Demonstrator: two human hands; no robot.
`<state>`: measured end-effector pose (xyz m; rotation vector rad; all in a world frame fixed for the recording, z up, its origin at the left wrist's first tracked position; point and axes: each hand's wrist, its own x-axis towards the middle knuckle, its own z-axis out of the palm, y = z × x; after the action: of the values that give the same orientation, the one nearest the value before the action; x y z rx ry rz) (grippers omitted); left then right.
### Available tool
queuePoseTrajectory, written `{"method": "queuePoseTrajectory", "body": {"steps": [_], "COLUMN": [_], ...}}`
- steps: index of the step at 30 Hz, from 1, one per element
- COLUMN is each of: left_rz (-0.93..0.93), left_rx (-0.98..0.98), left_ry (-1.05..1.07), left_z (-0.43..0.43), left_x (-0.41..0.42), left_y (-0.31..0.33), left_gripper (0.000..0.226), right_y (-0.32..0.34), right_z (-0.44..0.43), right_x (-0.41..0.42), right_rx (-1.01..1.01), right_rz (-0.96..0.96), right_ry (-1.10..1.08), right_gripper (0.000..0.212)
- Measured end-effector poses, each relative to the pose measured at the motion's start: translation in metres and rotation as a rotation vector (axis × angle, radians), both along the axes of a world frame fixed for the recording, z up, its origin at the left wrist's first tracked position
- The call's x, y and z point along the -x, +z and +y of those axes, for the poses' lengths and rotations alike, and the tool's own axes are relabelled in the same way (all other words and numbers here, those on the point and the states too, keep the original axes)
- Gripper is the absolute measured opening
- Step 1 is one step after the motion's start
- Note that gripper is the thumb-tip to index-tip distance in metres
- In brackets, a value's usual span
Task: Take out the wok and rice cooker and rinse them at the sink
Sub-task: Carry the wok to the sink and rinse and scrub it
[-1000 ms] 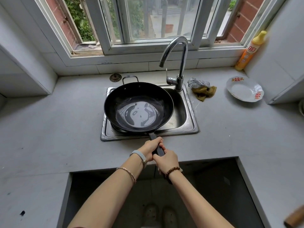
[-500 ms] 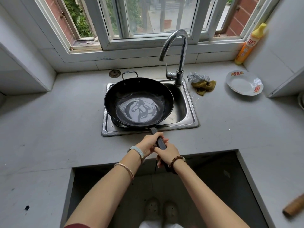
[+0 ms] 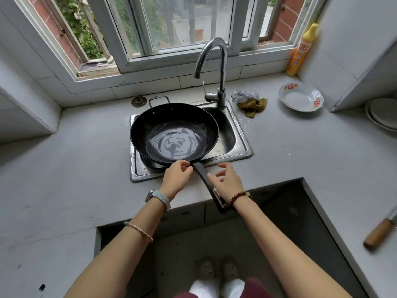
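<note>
A black wok (image 3: 150, 127) sits over the left part of the steel sink (image 3: 236, 138), with a shallow pool of water swirling in its bottom. Its long dark handle (image 3: 206, 179) runs back toward me past the counter edge. My left hand (image 3: 176, 177) pinches the handle's base right by the wok's rim. To the right of the handle, my right hand (image 3: 227, 181) has its fingers spread, and only the fingertips touch the handle. The tap (image 3: 221, 61) arches over the sink's back edge, and no water runs from it. No rice cooker is in view.
A rag and scourer (image 3: 251, 104) lie right of the tap, with a white dish (image 3: 300, 97) and a yellow detergent bottle (image 3: 300, 52) beyond. Stacked plates (image 3: 384, 115) and a wooden-handled knife (image 3: 378, 235) are at the right edge. A drain strainer (image 3: 139, 101) lies behind the sink.
Both hands gripped the handle before. My right hand has let go and spread its fingers, and my left hand has slid up to the handle's base. The water keeps swirling.
</note>
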<state>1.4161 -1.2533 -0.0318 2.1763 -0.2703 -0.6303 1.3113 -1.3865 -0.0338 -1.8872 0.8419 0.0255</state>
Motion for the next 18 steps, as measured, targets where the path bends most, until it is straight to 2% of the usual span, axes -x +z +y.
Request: {"method": "queuePoseTrajectory", "body": {"steps": [4, 9, 15, 18], "left_rz": [-0.363, -0.656, -0.795, -0.805], "left_rx": [-0.03, -0.001, 0.174, 0.228], "left_ry": [-0.163, -0.318, -0.502, -0.609], "left_z": [0.006, -0.011, -0.069, -0.104], "left_x": [0.001, 0.002, 0.038, 0.066], "left_y": [0.022, 0.043, 0.07, 0.078], "left_gripper": [0.036, 0.034, 0.034, 0.034], "right_y": [0.026, 0.056, 0.078, 0.088], "right_z": [-0.015, -0.039, -0.066, -0.072], "right_x": [0.023, 0.065, 0.145, 0.194], "right_rx": [0.189, 0.43, 0.561, 0.593], "right_rz": [-0.15, -0.239, -0.193, -0.17], "right_ry": [-0.06, -0.162, -0.393, -0.52], "right_gripper": [0.052, 0.052, 0.055, 0.056]}}
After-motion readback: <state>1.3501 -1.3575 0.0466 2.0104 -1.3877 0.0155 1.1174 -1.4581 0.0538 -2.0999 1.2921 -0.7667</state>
